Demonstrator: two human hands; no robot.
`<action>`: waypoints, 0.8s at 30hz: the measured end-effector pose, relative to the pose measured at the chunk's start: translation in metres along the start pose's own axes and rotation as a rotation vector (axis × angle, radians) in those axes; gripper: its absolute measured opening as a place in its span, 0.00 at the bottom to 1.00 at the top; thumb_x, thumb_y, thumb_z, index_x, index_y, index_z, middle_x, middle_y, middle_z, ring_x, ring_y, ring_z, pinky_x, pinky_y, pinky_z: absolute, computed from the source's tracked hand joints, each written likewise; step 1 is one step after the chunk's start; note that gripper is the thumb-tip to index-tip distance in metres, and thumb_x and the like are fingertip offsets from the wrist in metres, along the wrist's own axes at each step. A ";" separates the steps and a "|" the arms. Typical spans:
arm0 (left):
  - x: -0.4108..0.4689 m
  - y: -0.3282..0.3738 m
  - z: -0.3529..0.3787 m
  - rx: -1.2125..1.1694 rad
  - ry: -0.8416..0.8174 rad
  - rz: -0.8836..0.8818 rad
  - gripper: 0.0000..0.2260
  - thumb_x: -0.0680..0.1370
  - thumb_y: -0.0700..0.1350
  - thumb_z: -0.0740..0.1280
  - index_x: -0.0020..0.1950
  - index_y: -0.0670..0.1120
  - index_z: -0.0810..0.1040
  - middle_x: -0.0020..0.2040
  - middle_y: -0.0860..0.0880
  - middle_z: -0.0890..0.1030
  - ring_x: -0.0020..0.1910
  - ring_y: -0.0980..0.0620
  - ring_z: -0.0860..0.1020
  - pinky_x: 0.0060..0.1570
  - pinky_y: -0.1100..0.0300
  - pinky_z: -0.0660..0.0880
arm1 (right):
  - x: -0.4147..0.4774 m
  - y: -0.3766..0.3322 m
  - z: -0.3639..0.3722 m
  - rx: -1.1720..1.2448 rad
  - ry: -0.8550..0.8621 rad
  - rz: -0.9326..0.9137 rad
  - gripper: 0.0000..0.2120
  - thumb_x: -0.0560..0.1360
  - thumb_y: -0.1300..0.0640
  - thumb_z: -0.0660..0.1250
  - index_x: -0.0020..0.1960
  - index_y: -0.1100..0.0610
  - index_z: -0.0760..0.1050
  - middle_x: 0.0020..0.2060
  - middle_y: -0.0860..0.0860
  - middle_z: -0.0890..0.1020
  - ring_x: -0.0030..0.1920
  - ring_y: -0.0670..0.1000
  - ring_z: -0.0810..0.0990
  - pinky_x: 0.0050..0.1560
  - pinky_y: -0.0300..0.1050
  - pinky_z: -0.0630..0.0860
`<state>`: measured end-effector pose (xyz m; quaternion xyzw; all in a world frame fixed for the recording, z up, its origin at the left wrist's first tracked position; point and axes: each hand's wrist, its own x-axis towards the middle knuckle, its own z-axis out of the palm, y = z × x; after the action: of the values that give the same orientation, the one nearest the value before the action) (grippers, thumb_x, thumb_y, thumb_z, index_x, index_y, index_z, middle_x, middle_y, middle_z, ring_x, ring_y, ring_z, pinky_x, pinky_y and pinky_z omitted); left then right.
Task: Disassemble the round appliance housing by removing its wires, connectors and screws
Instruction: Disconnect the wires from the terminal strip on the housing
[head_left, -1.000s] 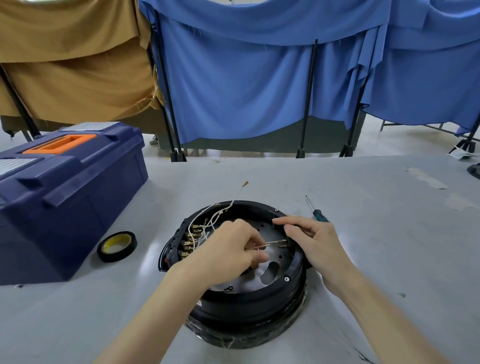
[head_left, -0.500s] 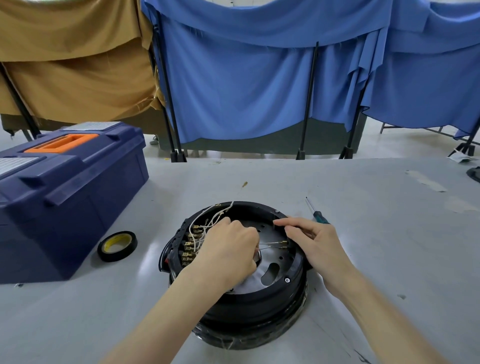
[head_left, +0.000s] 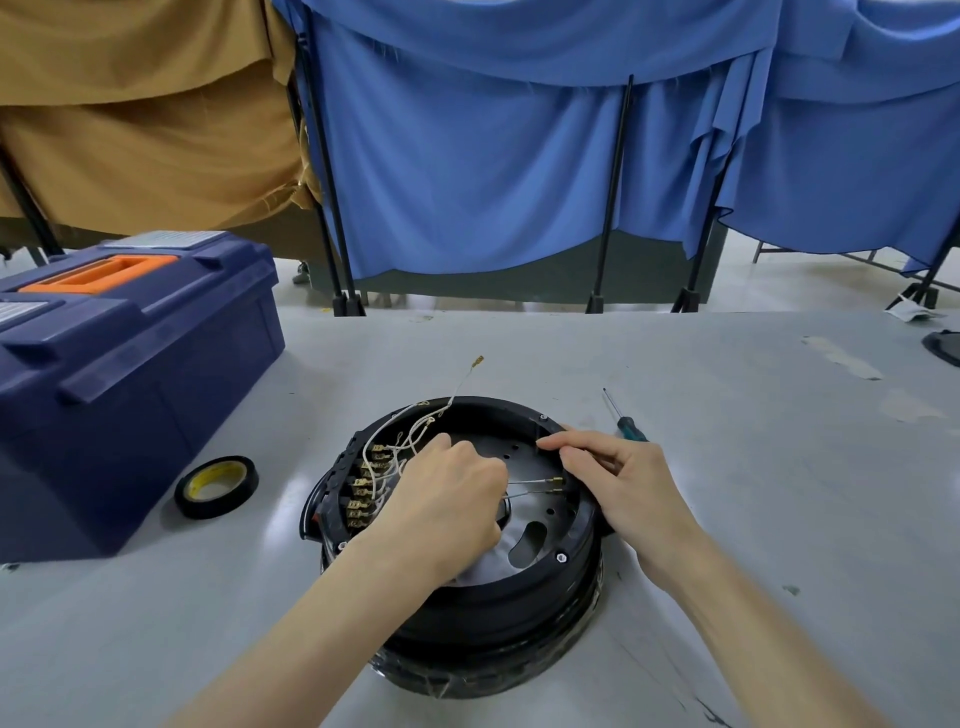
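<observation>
A round black housing (head_left: 483, 618) sits on the grey table (head_left: 727, 519) in front of me. White wires (head_left: 395, 441) with brass connectors (head_left: 363, 493) bunch along its left inner rim. One loose wire end (head_left: 475, 364) sticks out over the back rim. My left hand (head_left: 447, 499) is curled inside the housing and pinches two thin wires (head_left: 530, 491) that run right to brass terminals (head_left: 557, 483). My right hand (head_left: 623, 483) rests on the right rim, fingers curled over its edge by those terminals. A screw (head_left: 561, 558) shows on the front rim.
A small screwdriver with a teal handle (head_left: 626, 418) lies just behind my right hand. A roll of black tape (head_left: 215, 486) lies left of the housing. A dark blue toolbox with an orange handle (head_left: 119, 374) stands at the table's left. Blue and tan cloths hang behind.
My left hand has shifted slightly left and back inside the housing, still on the thin wires. The right hand stays on the right rim.
</observation>
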<state>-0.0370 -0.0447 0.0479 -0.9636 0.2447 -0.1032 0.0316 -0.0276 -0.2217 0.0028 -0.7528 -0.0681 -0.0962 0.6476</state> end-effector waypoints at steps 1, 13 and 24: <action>-0.001 0.000 0.001 -0.008 -0.001 0.007 0.07 0.75 0.37 0.60 0.48 0.46 0.76 0.48 0.46 0.79 0.52 0.45 0.72 0.30 0.68 0.57 | 0.000 0.000 0.000 -0.004 -0.001 -0.003 0.15 0.77 0.62 0.66 0.45 0.44 0.86 0.54 0.43 0.84 0.62 0.32 0.74 0.63 0.36 0.71; -0.001 -0.003 -0.002 0.020 -0.039 0.048 0.07 0.75 0.37 0.59 0.46 0.47 0.75 0.48 0.46 0.79 0.52 0.45 0.72 0.29 0.66 0.55 | 0.000 0.000 0.001 -0.006 -0.017 0.001 0.14 0.77 0.61 0.66 0.45 0.44 0.85 0.56 0.43 0.83 0.60 0.31 0.75 0.58 0.33 0.71; 0.007 -0.012 -0.018 -0.019 0.226 -0.050 0.15 0.78 0.60 0.62 0.46 0.51 0.82 0.42 0.53 0.80 0.38 0.51 0.71 0.45 0.58 0.57 | -0.002 0.000 0.003 0.033 0.020 0.023 0.14 0.77 0.61 0.66 0.45 0.45 0.85 0.54 0.41 0.84 0.58 0.35 0.78 0.61 0.40 0.74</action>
<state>-0.0294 -0.0381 0.0678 -0.9519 0.2233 -0.2095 -0.0082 -0.0297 -0.2182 0.0020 -0.7418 -0.0545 -0.0949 0.6616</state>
